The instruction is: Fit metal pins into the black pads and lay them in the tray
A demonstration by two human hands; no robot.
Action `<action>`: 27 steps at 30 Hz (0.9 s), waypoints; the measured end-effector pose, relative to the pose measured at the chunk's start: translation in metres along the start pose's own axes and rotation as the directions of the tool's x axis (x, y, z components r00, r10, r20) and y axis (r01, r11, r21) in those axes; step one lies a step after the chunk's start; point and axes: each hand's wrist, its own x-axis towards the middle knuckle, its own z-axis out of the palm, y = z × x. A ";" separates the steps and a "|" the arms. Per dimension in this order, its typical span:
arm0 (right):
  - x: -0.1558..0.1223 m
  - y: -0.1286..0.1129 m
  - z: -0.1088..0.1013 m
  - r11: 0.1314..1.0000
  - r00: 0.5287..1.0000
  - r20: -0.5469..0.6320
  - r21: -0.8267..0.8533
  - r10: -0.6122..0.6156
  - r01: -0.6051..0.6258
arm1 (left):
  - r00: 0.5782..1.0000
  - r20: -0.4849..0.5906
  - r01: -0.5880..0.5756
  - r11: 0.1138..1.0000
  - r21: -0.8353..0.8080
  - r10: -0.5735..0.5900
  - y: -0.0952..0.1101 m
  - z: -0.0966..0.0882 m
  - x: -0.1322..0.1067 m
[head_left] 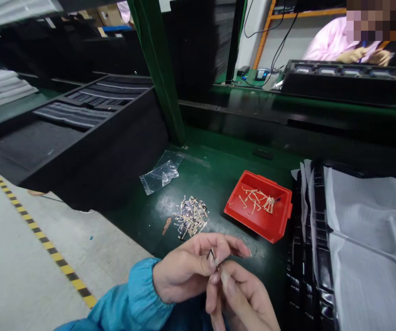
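Around a red plastic tray (263,183), items listed largest to smallest.

Green-topped work table (218,147): carries the red tray at its centre and runs past it on every side in view.

Grey concrete floor (35,276) with yellow-and-black hazard tape (48,246): well to the left of the tray and below the table edge.

Black open-topped rack (94,151) holding grey-striped sheets: left of the tray, well apart from it.

Stack of black trays under white plastic sheeting (370,230): just right of the tray.

Long black compartment tray (349,82): far beyond the tray, with a co-worker's pink sleeve (335,43) behind it.

Clear plastic bag (161,172), crumpled: on the table, left of the tray.

Heap of small metallic parts with tan strips (191,217): on the table, just left of the tray.

Tan strips (256,200), thin and loosely crossed: inside the tray.

Single tan strip (166,225): lying loose on the table, left of the heap.

Left hand (184,269), blue cuffed sleeve (129,303): bare, in front of the tray, its grip closed on a small dark metal piece (212,255) between thumb and fingers.

Right hand (239,299): bare, directly beside the left hand, its grip closed in a fingertip pinch at the same piece, held in the air above the table near the tray.
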 end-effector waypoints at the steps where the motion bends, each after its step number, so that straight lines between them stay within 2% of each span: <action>1: 0.000 -0.001 0.000 1.000 1.000 -0.004 0.010 0.007 -0.007 | 1.000 0.003 0.013 1.000 -0.001 -0.013 0.001 0.000 0.001; 4: -0.001 -0.001 0.001 1.000 1.000 -0.026 0.014 -0.004 0.005 | 0.998 0.035 0.055 0.998 0.020 -0.056 0.004 0.000 0.002; 6: -0.001 0.000 0.003 0.999 0.998 -0.045 0.028 -0.031 0.033 | 0.998 0.015 0.053 0.998 0.047 -0.053 0.003 0.002 0.001; 7: -0.001 0.000 0.004 0.998 0.996 -0.067 0.031 -0.056 0.059 | 0.999 -0.034 0.001 0.996 0.087 0.001 0.002 0.003 -0.001; 8: -0.001 0.001 0.005 0.995 0.991 -0.102 0.019 -0.091 0.093 | 0.986 -0.116 -0.102 0.979 0.175 0.124 0.001 0.005 -0.003; 9: 0.000 0.001 0.006 0.991 0.980 -0.150 -0.011 -0.133 0.133 | 0.921 -0.212 -0.251 0.913 0.322 0.328 -0.002 0.007 -0.006; 10: 0.000 0.002 0.007 0.983 0.961 -0.207 -0.061 -0.184 0.175 | 0.762 -0.272 -0.396 0.755 0.522 0.587 -0.004 0.008 -0.009; 11: 0.001 0.004 0.008 0.968 0.933 -0.265 -0.128 -0.244 0.216 | 0.533 -0.233 -0.455 0.507 0.732 0.814 -0.006 0.010 -0.012; 12: 0.001 0.005 0.009 0.944 0.897 -0.311 -0.208 -0.313 0.257 | 0.333 -0.099 -0.402 0.236 0.884 0.938 -0.007 0.011 -0.016; 13: 0.002 0.007 0.010 0.908 0.856 -0.339 -0.296 -0.391 0.298 | 0.243 0.058 -0.301 0.019 0.953 0.968 -0.008 0.012 -0.018; 14: 0.003 0.010 0.011 0.856 0.806 -0.344 -0.385 -0.481 0.346 | 0.279 0.177 -0.219 -0.117 0.969 0.944 -0.008 0.012 -0.020; 15: 0.005 0.012 0.011 0.784 0.746 -0.327 -0.474 -0.580 0.402 | 0.400 0.227 -0.190 -0.162 0.968 0.888 -0.007 0.013 -0.020; 16: 0.008 0.014 0.012 0.694 0.679 -0.286 -0.556 -0.676 0.457 | 0.544 0.210 -0.200 -0.118 0.973 0.812 -0.006 0.013 -0.019; 17: 0.010 0.017 0.013 0.594 0.610 -0.229 -0.627 -0.759 0.504 | 0.660 0.151 -0.220 -0.003 0.975 0.736 -0.005 0.013 -0.016; 18: 0.014 0.019 0.013 0.491 0.546 -0.163 -0.689 -0.822 0.533 | 0.734 0.075 -0.232 0.146 0.962 0.675 -0.004 0.013 -0.012; 19: 0.017 0.020 0.013 0.386 0.488 -0.093 -0.744 -0.868 0.545 | 0.772 -0.001 -0.235 0.288 0.928 0.635 -0.002 0.012 -0.008; 20: 0.020 0.021 0.012 0.273 0.436 -0.011 -0.793 -0.900 0.545 | 0.776 -0.075 -0.243 0.406 0.881 0.626 0.000 0.011 -0.005; 21: 0.024 0.022 0.010 0.144 0.369 0.079 -0.830 -0.926 0.539 | 0.757 -0.144 -0.265 0.500 0.824 0.638 0.003 0.009 -0.001; 23: 0.029 0.019 0.003 -0.114 0.220 0.255 -0.856 -0.942 0.504 | 0.692 -0.256 -0.378 0.641 0.668 0.675 0.013 0.005 0.004; 24: 0.031 0.015 -0.002 -0.213 0.148 0.318 -0.851 -0.936 0.480 | 0.672 -0.294 -0.454 0.692 0.561 0.679 0.019 0.002 0.005; 25: 0.032 0.011 -0.008 -0.262 0.105 0.341 -0.854 -0.934 0.449 | 0.672 -0.313 -0.519 0.728 0.448 0.671 0.027 0.001 0.006; 26: 0.033 0.005 -0.014 -0.251 0.100 0.317 -0.876 -0.943 0.412 | 0.686 -0.306 -0.560 0.748 0.356 0.660 0.034 -0.001 0.007; 27: 0.033 0.000 -0.020 -0.187 0.129 0.252 -0.906 -0.959 0.379 | 0.699 -0.271 -0.588 0.748 0.308 0.661 0.039 -0.002 0.009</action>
